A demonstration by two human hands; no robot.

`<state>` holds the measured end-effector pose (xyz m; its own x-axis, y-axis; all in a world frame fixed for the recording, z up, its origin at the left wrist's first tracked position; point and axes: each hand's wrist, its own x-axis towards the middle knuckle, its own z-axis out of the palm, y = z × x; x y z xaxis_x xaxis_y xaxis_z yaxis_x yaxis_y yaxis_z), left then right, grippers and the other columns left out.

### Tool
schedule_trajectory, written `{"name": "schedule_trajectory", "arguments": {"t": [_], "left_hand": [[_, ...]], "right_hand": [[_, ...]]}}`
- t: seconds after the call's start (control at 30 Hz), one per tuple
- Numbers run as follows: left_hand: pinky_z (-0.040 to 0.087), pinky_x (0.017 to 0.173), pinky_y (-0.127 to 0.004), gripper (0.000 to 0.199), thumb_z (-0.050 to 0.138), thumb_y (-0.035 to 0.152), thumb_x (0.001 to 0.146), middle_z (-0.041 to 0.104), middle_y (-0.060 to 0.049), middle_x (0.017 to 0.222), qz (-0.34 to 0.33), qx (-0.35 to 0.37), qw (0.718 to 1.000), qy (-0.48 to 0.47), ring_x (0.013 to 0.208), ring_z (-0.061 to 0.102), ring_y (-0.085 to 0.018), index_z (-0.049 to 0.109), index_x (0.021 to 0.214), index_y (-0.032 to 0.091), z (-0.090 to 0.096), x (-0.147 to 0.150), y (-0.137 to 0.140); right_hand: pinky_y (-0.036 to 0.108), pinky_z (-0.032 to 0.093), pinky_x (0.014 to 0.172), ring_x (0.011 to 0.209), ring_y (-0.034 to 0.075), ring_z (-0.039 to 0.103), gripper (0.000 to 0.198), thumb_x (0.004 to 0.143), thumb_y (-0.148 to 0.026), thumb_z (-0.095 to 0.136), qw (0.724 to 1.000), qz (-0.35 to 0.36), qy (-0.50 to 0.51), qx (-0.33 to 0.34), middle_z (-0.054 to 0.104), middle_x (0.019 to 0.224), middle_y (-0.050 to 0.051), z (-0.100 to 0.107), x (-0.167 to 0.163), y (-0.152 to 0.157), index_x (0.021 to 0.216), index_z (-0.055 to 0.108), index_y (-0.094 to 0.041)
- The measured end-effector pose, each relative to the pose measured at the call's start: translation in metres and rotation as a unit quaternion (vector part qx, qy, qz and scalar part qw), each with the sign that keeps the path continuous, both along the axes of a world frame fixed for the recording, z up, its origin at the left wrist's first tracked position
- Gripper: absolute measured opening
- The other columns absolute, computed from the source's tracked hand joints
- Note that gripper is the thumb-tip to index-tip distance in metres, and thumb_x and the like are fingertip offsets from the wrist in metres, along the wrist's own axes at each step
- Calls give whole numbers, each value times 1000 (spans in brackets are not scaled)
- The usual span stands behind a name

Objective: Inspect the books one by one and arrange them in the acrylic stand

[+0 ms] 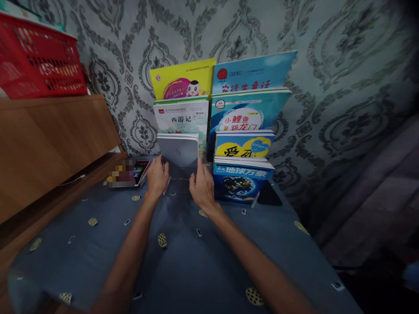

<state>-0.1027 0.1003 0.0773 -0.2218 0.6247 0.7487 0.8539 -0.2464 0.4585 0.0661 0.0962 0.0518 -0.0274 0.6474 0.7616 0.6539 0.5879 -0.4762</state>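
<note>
Head view: left fingers (156,167) and right fingers (201,170), partly hidden, clasp a grey book (179,151).

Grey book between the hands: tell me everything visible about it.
The grey book has a plain, smooth-looking cover with a small, faint, unreadable mark near the middle. Pale, paper-like layers show along its top; one volume or several, I can't tell. It stands roughly upright, cover facing the camera, in front of the white book and hiding part of it. The left grip is at its left edge, the right grip at its right. What supports its bottom is unclear.
</note>
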Motion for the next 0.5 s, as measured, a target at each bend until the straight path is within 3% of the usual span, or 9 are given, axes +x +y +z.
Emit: {"name": "schedule_trajectory", "arguments": {"t": [0.27, 0.5], "left_hand": [[47, 103, -52, 41, 47, 26, 96, 62, -20, 120, 1, -11, 1000, 12, 117, 59, -33, 53, 134, 12, -5, 1, 3], [48, 103, -48, 48, 49, 28, 97, 59, -16, 118, -2, 17, 1000, 15, 117, 58, -30, 47, 143, 16, -10, 5, 5]], "right_hand": [[50, 54, 99, 118, 34, 65, 61, 93, -16, 39, 1000, -6, -6, -20, 62, 140, 24, 0, -2, 0, 152, 39, -3], [52, 52, 101, 120, 35, 64, 63, 92, -17, 41, 1000, -8, -3, -27, 61, 140, 24, -1, -4, 0, 153, 37, -3]]}}
